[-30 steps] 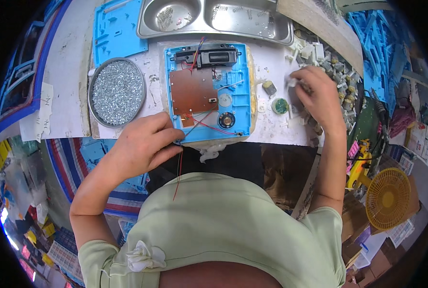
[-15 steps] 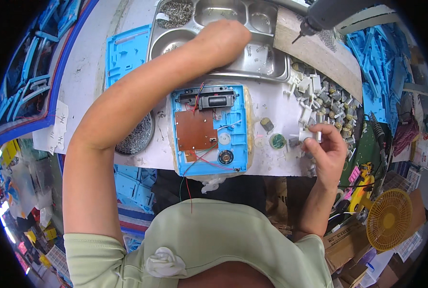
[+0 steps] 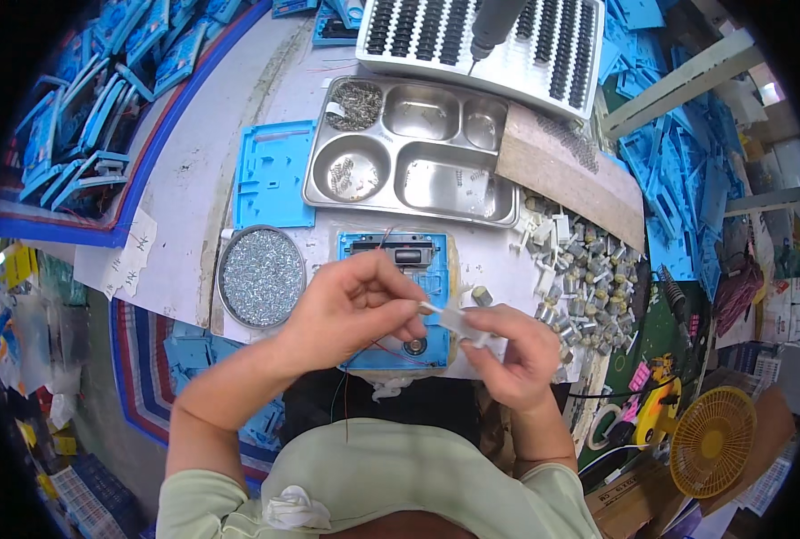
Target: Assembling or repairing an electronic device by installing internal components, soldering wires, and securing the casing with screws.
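My left hand (image 3: pixel 351 310) and my right hand (image 3: pixel 512 346) meet above the blue plastic housing (image 3: pixel 400 301) that lies on the white table in front of me. Between their fingertips they hold one small white plastic part (image 3: pixel 458 321); the right hand pinches its body and the left hand pinches a thin end of it. The hands cover most of the housing and the brown board inside it. A small grey cylinder part (image 3: pixel 482 295) stands on the table just beyond my right hand.
A steel compartment tray (image 3: pixel 413 153) with small screws lies beyond the housing. A round dish of screws (image 3: pixel 261 276) and a blue plate (image 3: pixel 276 175) are at left. A pile of small motors and white parts (image 3: pixel 584 269) is at right. A powered screwdriver (image 3: pixel 494 27) hangs over a white rack.
My left arm came back from the steel tray to the middle. My right hand moved left from the parts pile, and both hands now hold the white part together.
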A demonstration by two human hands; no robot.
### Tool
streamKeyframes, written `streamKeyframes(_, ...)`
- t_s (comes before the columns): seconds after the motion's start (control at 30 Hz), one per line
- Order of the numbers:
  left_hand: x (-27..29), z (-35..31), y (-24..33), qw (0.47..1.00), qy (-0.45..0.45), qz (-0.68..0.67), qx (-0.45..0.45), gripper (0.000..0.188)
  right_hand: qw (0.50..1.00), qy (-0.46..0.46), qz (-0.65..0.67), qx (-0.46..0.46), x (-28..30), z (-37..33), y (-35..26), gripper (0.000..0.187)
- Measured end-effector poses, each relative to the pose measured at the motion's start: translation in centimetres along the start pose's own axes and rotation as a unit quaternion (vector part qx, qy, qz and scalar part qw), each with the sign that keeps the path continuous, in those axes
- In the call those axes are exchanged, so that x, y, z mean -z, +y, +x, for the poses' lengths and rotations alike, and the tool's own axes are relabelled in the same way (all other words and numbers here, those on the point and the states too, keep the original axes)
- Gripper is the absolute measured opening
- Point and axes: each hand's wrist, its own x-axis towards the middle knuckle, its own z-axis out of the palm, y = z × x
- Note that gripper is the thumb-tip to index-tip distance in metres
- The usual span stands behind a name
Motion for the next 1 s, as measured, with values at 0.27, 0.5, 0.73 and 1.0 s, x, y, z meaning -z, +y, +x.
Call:
streamKeyframes(0.27,0.5,-4.4,-4.1,0.996,0.043,-0.073,-0.012,0.013,0.982,-0.130,-0.047,0.126,-2.5,0.7,-0.4,0.039)
streamKeyframes(0.5,-1.3,-6.5,-1.8,0.985,-0.072,-0.025,0.154,0.038,0.975,-0.222,-0.010,-0.023,-0.6,-2.9,-0.1,0.042)
streamKeyframes(0.73,-0.2,0.6,-1.1,0.883,0.003,0.456,-0.109,0.028,0.858,-0.020,0.453,-0.243,-0.5,-7.4,1.0,0.031)
streamKeyframes(1.0,-1.1,4.7,-5.3,0.776,0.019,0.604,-0.181,0.015,0.936,0.063,0.220,-0.269,1.8,-6.4,2.0,0.032)
